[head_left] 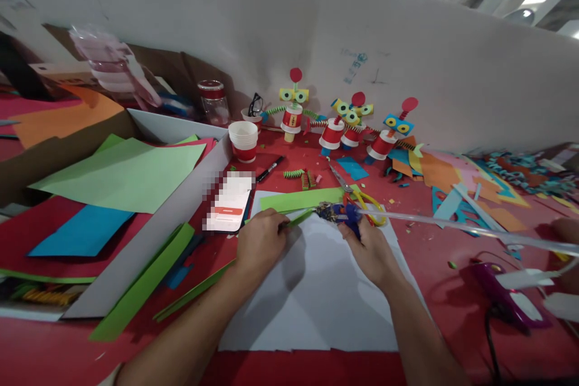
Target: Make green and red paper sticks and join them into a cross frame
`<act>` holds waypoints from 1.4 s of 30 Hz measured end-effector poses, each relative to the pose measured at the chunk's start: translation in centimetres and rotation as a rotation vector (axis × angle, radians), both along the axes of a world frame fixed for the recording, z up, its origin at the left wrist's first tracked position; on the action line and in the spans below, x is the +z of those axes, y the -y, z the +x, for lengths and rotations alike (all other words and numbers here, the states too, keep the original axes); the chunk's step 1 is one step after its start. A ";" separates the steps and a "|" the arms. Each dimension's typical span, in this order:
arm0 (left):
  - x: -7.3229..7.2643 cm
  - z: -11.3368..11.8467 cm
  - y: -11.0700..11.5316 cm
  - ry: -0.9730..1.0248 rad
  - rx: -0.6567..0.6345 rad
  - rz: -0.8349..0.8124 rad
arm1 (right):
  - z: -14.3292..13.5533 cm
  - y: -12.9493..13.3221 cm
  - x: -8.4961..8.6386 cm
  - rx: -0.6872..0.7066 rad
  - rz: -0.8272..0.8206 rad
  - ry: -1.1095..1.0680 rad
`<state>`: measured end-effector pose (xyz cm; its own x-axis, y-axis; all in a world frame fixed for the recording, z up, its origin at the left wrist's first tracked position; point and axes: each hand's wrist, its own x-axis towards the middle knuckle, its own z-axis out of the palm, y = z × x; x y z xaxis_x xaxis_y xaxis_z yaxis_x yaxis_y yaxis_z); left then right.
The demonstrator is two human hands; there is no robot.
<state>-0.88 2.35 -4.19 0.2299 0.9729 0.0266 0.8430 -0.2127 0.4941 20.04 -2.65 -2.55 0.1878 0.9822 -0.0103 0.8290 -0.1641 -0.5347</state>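
Note:
My right hand is closed round a blue hot glue gun. A long clear glue stick runs out of its rear to the right. The nozzle, crusted and dark, points left at the end of a narrow green paper strip. That strip is pinched in my left hand, and its tail passes under my wrist. White sheets lie beneath both hands. Just beyond them are a wider green paper strip and scissors with yellow and orange handles.
Paper-cup robot figures stand along the wall. At left, a box holds coloured paper. A phone, black marker and stacked cups sit beyond my left hand. On the right are a purple device and a blue stencil.

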 end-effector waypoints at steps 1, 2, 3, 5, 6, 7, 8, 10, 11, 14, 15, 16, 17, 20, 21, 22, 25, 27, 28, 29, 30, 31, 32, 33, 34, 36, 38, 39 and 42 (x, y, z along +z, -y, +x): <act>0.0 0.0 0.0 0.001 -0.002 0.003 | 0.0 0.1 0.0 0.035 0.002 -0.017; 0.0 0.0 0.0 0.000 -0.004 0.003 | 0.0 0.1 0.0 0.074 0.004 -0.038; 0.0 0.0 0.0 -0.002 -0.008 -0.001 | 0.0 0.2 0.0 0.098 0.013 -0.057; 0.0 0.0 0.0 -0.004 -0.008 -0.017 | 0.2 0.3 0.0 0.084 0.040 -0.080; 0.1 -0.1 0.0 -0.003 -0.007 -0.025 | 0.4 0.3 0.0 0.054 0.057 -0.097; 0.2 -0.2 0.0 -0.002 -0.009 -0.033 | 0.8 0.2 0.0 0.020 0.072 -0.131; 0.3 -0.3 0.0 -0.001 -0.014 -0.041 | 1.2 0.2 0.0 -0.018 0.092 -0.183; 0.7 -0.6 0.0 -0.014 -0.040 -0.052 | 2.5 -0.1 0.1 -0.119 0.132 -0.326; 0.9 -0.9 0.0 -0.029 -0.057 -0.061 | 3.4 -0.3 0.3 -0.194 0.147 -0.399; 1.4 -1.6 0.1 -0.090 -0.084 -0.087 | 6.6 -1.3 0.8 -0.422 0.098 -0.473; 1.6 -1.8 0.2 -0.111 -0.089 -0.093 | 7.8 -1.7 0.9 -0.456 0.066 -0.429; 1.7 -2.0 0.3 -0.132 -0.094 -0.099 | 9.0 -2.1 1.0 -0.483 0.032 -0.339; 1.7 -2.1 0.4 -0.155 -0.102 -0.099 | 10.1 -2.6 1.0 -0.505 0.014 -0.288; 1.8 -2.0 0.8 -0.248 -0.119 -0.077 | 12.6 -3.5 0.8 -0.550 -0.019 -0.136; 1.8 -1.9 1.0 -0.284 -0.118 -0.061 | 12.9 -3.6 0.7 -0.563 -0.018 -0.084; 1.8 -1.7 1.1 -0.316 -0.118 -0.042 | 13.0 -3.7 0.6 -0.580 -0.013 -0.035; 2.0 -1.4 1.3 -0.372 -0.117 -0.004 | 10.9 -3.4 0.5 -0.557 0.102 0.163; 2.1 -1.4 1.2 -0.379 -0.111 -0.003 | 7.7 -3.2 0.6 -0.356 0.258 0.298; 2.2 -1.4 1.1 -0.379 -0.106 -0.003 | 5.7 -3.2 0.6 -0.199 0.307 0.272; 2.2 -1.4 1.1 -0.372 -0.101 -0.005 | 3.7 -3.2 0.6 -0.019 0.318 0.204; 2.3 -1.4 1.0 -0.360 -0.094 -0.007 | 1.6 -3.2 0.5 0.180 0.280 0.141; 2.3 -1.5 0.9 -0.343 -0.089 -0.012 | -0.3 -3.2 0.3 0.338 0.244 0.116; 2.3 -1.5 0.9 -0.320 -0.091 -0.017 | -2.0 -3.2 0.1 0.440 0.237 0.111; 2.2 -1.4 0.9 -0.291 -0.101 -0.022 | -3.4 -3.1 -0.1 0.510 0.237 0.123; 2.2 -1.4 0.9 -0.259 -0.118 -0.024 | -4.4 -3.1 -0.2 0.555 0.229 0.139; 2.0 -1.2 1.1 -0.192 -0.157 -0.011 | -5.4 -3.0 -0.5 0.601 0.216 0.170; 1.9 -1.0 1.3 -0.143 -0.182 0.010 | -5.4 -2.9 -0.7 0.625 0.204 0.183; 1.9 -1.0 1.4 -0.136 -0.189 0.014 | -5.2 -2.9 -0.7 0.637 0.200 0.183; 2.0 -0.9 1.4 -0.169 -0.194 -0.006 | -4.5 -2.9 -0.7 0.648 0.208 0.166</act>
